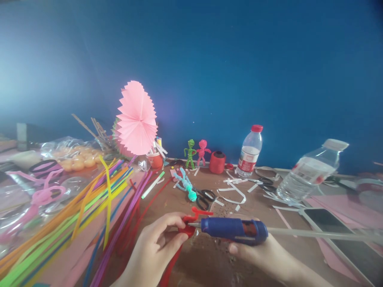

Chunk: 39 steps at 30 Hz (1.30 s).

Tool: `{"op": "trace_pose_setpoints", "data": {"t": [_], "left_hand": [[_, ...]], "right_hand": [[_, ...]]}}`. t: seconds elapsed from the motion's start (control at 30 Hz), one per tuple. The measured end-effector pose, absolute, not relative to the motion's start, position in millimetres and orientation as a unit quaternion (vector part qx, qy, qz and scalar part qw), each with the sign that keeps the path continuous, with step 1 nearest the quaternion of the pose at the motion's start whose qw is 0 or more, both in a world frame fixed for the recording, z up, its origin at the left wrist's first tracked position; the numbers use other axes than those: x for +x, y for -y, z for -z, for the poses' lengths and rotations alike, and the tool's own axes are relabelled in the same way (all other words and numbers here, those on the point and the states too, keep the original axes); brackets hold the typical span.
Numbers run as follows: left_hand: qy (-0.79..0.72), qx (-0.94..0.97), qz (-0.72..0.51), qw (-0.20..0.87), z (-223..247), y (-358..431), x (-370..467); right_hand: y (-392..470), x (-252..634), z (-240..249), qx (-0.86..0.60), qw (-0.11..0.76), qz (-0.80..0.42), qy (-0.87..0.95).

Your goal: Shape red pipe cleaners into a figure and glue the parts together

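Note:
In my left hand (155, 243), pinched between thumb and fingers, is a bent red pipe cleaner (202, 213), with more red strand trailing below. My right hand (265, 252) is closed around a blue hot glue gun (230, 229); its metal nozzle touches or nearly touches the red piece at my left fingertips. A long translucent glue stick (302, 233) sticks out of the gun's back toward the right. Just beyond my hands lie black-handled scissors (206, 198) and a turquoise pipe-cleaner figure (188, 185).
Coloured pipe cleaners (89, 207) spread across the left. Green (190, 153) and pink (203, 151) figures stand by the wall near a red spool (217, 162). An upright bottle (249, 153), a tilted bottle (311, 171), paper strips (231, 194) and a phone (332, 227) are toward the right.

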<state>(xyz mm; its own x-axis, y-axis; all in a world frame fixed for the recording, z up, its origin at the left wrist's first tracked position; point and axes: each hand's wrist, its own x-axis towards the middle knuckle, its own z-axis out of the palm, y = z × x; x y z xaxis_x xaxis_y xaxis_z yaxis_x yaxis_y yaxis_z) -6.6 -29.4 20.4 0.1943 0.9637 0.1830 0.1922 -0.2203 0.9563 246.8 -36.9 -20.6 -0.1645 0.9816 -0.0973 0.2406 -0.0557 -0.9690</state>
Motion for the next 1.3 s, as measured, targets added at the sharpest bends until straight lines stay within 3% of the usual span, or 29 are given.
{"op": "trace_pose_setpoints", "data": {"t": [0.73,0.9,1.03,1.3], "left_hand": [[-0.455,0.639,-0.448,0.43,-22,30,-5],[-0.456,0.639,-0.453,0.423,-20,29,-8],[-0.459,0.641,-0.457,0.412,-16,28,-10],[-0.445,0.65,-0.464,0.404,-13,31,-11]], "right_hand": [[37,246,11,-0.528,0.376,-0.495,0.578],[35,248,9,-0.499,0.345,-0.521,0.6],[35,248,10,-0.515,0.384,-0.524,0.56],[30,253,3,-0.467,0.332,-0.527,0.627]]}}
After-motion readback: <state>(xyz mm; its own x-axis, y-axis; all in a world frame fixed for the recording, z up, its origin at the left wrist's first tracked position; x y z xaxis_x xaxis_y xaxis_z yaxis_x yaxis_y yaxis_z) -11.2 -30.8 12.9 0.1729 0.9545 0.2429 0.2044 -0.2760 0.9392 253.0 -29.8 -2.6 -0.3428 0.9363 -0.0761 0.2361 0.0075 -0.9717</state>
